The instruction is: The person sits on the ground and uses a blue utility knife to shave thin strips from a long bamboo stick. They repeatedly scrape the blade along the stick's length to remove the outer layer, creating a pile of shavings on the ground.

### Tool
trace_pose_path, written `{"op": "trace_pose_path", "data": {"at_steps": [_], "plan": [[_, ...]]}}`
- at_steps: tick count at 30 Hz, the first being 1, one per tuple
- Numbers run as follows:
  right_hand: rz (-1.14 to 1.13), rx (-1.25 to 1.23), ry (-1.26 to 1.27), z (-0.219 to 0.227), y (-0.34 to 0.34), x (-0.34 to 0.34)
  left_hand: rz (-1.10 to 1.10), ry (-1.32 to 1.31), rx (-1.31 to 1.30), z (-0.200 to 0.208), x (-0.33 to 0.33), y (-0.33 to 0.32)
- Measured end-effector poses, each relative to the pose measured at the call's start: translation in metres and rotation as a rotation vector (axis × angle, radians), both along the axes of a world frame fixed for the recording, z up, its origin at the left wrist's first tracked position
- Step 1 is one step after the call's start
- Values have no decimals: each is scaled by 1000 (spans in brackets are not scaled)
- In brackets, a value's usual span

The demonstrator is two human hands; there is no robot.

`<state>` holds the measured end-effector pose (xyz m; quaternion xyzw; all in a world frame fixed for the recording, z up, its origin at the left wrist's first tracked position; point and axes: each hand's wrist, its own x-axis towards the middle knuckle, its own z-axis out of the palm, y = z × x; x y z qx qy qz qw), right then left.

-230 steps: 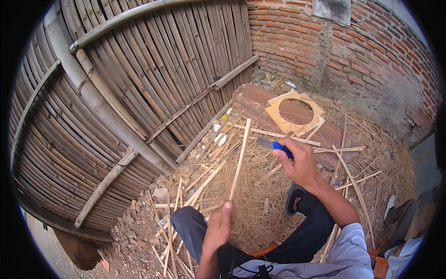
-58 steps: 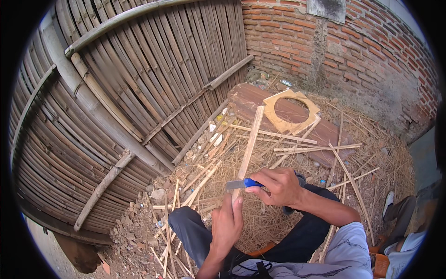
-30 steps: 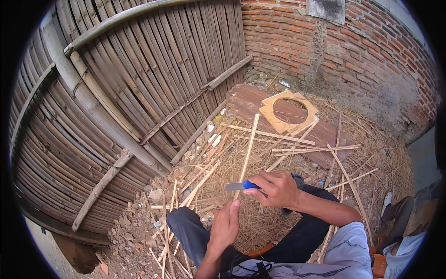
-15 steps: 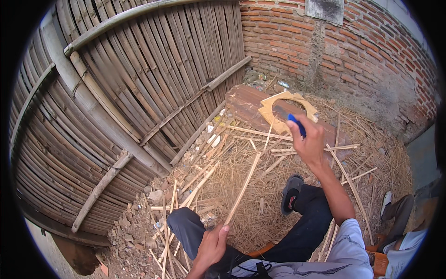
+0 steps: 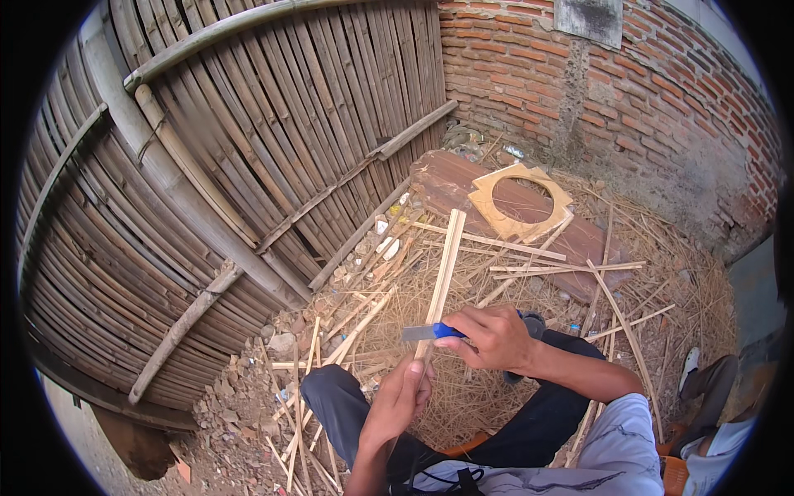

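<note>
My left hand (image 5: 399, 401) is closed around the lower end of a long, pale bamboo strip (image 5: 446, 263), which slants up and away from me. A lengthwise line runs along the strip. My right hand (image 5: 495, 337) grips a blue-handled knife (image 5: 447, 331). Its flat grey blade (image 5: 417, 333) lies across the strip a little above my left hand, pointing left. Whether the edge cuts into the strip cannot be made out.
Ahead, a board with a round hole (image 5: 486, 217) rests on a brown panel (image 5: 438, 178). Loose strips (image 5: 356, 331) and straw litter the ground. A bamboo fence (image 5: 273, 124) stands left, a brick wall (image 5: 513, 74) behind. Another person's leg (image 5: 710, 384) shows at the right.
My right hand has come down and left with the knife, from over the holed board to the strip. My left hand has risen slightly, and the strip now stands steeper.
</note>
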<state>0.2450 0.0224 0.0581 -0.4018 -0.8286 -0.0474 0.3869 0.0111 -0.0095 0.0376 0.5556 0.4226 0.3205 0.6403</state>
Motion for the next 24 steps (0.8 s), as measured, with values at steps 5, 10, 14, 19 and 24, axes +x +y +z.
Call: {"op": "trace_pose_path", "data": {"at_steps": [5, 10, 14, 19, 24], "plan": [[-13, 23, 9, -2, 1, 0, 158, 231, 438, -2, 15, -2], [-57, 26, -32, -1, -2, 2, 170, 336, 447, 2, 19, -5], [-75, 81, -82, 4, -1, 7, 164, 366, 454, 2, 15, -8], [-235, 177, -37, 13, 13, 27, 80, 457, 377, 6, 0, -15], [-605, 101, 297, 60, 40, 90, -19, 418, 325, -17, -33, -40]]}}
